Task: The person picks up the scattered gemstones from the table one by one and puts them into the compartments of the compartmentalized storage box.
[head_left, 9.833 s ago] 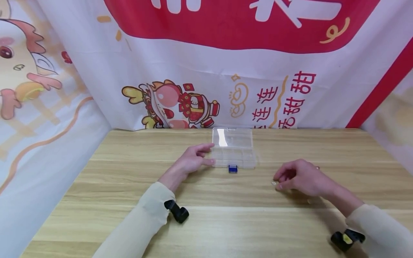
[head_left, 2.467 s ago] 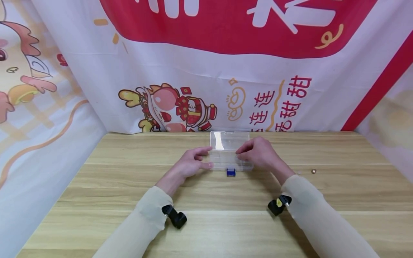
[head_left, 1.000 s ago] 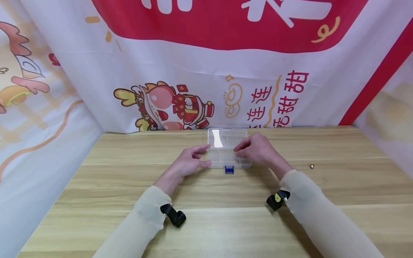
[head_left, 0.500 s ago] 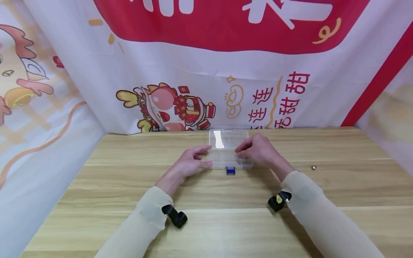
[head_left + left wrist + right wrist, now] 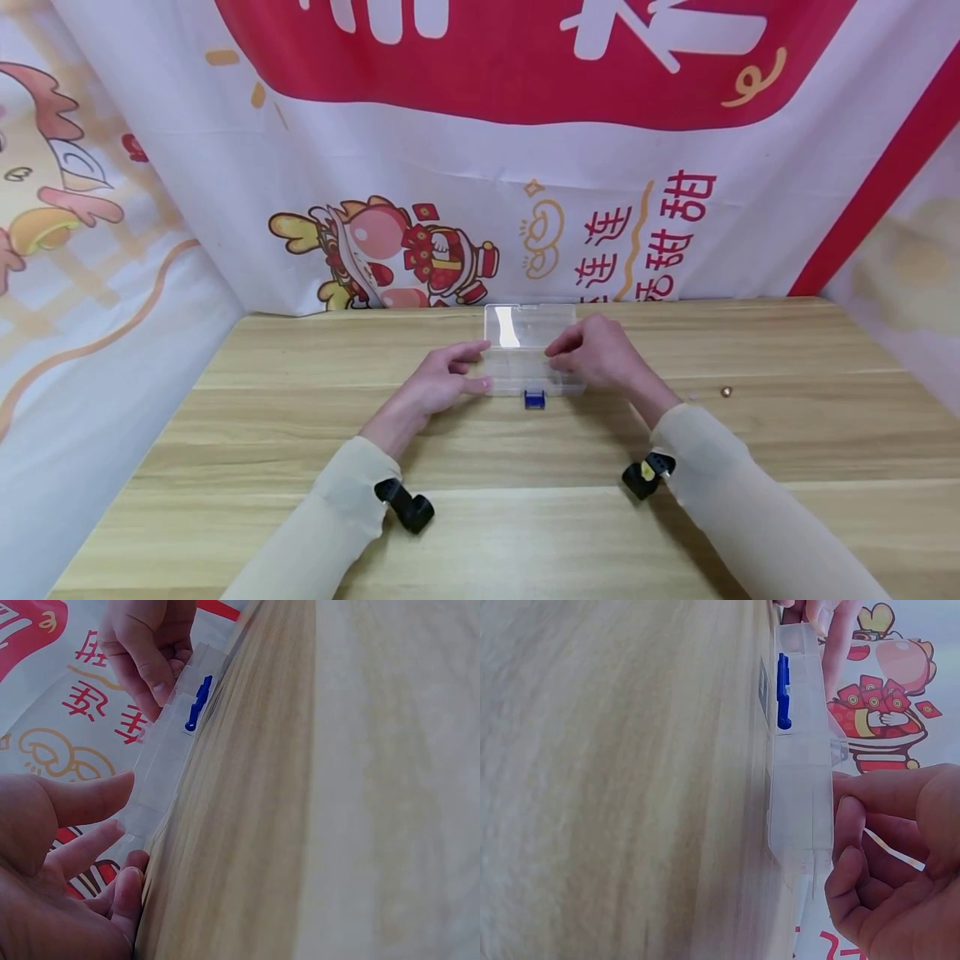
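A clear plastic compartment box [image 5: 517, 385] lies on the table with its lid [image 5: 536, 325] raised back and a blue latch [image 5: 534, 400] on its front. My left hand [image 5: 438, 379] rests at the box's left end, thumb near the front corner and index finger farther back, both fairly straight. Over the right-hand compartments, my right hand [image 5: 600, 354] has thumb and index finger close together, fingertips down at the box. In the right wrist view, the fingers of my right hand [image 5: 900, 855] are bent behind the box wall [image 5: 802, 802]. I cannot tell whether they pinch anything.
To the right of my right wrist, a small shiny brownish bead [image 5: 726, 392] lies on the wooden table [image 5: 495, 533]. A tiny pale piece [image 5: 693, 397] lies just left of it. A printed cloth [image 5: 420, 150] hangs behind the table.
My right hand, earlier pinching a small white piece above the table at the right, has moved left to the box and stayed there. My left hand keeps its place at the box's end.
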`<state>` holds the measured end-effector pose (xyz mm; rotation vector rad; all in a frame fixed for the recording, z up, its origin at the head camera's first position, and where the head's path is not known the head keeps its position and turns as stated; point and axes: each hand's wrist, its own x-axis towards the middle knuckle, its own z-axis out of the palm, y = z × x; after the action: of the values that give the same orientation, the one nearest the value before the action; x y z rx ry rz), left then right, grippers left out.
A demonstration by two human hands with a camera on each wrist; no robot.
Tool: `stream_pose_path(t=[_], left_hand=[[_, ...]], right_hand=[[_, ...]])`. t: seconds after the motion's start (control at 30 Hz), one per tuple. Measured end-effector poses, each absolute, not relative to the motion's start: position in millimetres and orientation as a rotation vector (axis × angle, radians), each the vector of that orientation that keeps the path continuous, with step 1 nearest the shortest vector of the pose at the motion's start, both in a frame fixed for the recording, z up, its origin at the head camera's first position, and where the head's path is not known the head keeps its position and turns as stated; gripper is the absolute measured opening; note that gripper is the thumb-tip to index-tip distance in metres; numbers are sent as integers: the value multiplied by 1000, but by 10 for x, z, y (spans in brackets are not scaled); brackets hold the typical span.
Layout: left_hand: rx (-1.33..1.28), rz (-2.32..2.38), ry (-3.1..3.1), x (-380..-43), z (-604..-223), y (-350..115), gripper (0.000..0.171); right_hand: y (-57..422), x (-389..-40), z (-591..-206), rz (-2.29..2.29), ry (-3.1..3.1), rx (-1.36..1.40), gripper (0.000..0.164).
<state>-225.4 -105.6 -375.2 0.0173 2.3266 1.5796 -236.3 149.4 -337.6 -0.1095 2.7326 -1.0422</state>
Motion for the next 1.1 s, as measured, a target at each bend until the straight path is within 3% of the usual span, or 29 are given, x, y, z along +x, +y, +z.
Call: stream_pose_path(t=[0.5,1.1], left_hand=[[21,1576,2337,-2252,-3740,-1050,63],[12,1591,2321,-2233,-3732,-1058,63]], right_hand=[[1636,-2258,-3336,-1085,2792,-161,17],[2141,-2082,-3312,-1110,2871,-155,23]])
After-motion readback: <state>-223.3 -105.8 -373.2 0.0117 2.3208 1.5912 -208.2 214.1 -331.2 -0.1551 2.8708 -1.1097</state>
